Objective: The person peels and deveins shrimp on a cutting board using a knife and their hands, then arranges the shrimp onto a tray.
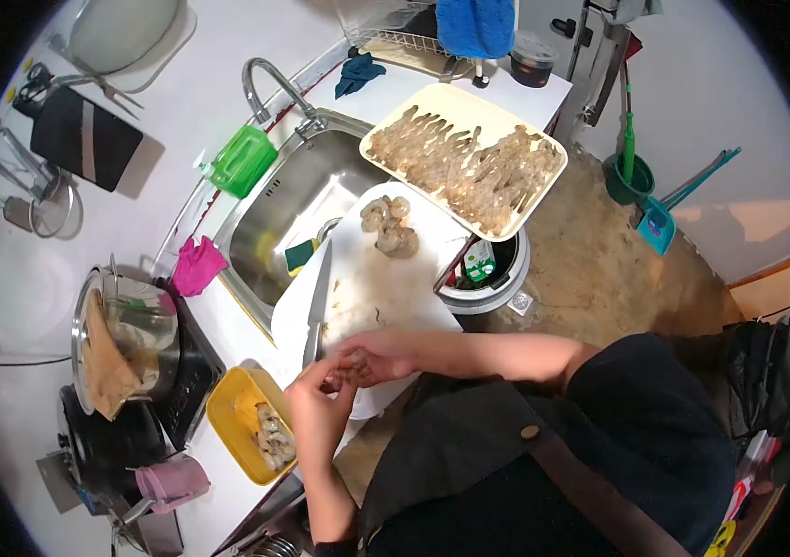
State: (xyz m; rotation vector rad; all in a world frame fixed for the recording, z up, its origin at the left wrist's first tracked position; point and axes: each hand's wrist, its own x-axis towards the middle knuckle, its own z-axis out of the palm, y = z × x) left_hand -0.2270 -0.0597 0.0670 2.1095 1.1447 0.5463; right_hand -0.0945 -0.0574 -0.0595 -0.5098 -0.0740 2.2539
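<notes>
Looks like handwork on a single shrimp (348, 373), probably peeling or cleaning. Held up over the near part of the white cutting board (358, 297), pinched between the fingertips of left hand (314, 404) and right hand (385, 356). Grip: closed on the shrimp from both sides.

On the board, out of either grip: knife (319, 288), handle just beside the fingers. At the far end, a small cluster of loose shrimp (393, 227). Beyond, in the cream tray (460, 104), a broad spread of many more. Near the left wrist, in the yellow container (230, 413), a smaller batch. Judged as partway along at most, given the full tray.

Next move, as a guess: seems to call for a steady pinch on one side and a light pull on the other, without crushing the flesh.

Hard to make out: most of the shrimp, covered by fingers; cannot tell whether with shell or without. Likewise for the batch in the yellow container. Dark specks on the board, too small to name. Mostly hidden under tray and board: contents of the bin (523, 265). Cut off at the lower edge: left forearm.
</notes>
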